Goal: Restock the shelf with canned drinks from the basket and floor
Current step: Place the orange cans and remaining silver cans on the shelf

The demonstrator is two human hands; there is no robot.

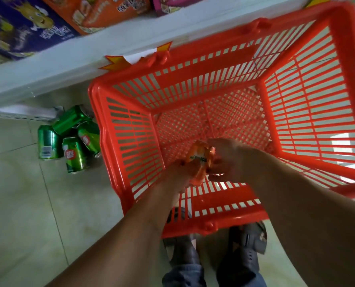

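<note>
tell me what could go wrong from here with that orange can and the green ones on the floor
1. The orange can is held between the left hand and right hand over the red basket; a loose grip may drop it and dent it.
2. Four green cans lie piled on the floor beside the basket, near the shoes; a step could kick them or cause a trip.

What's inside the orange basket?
Only one orange can, held between the left hand and right hand. The hands hide part of the orange basket floor.
</note>
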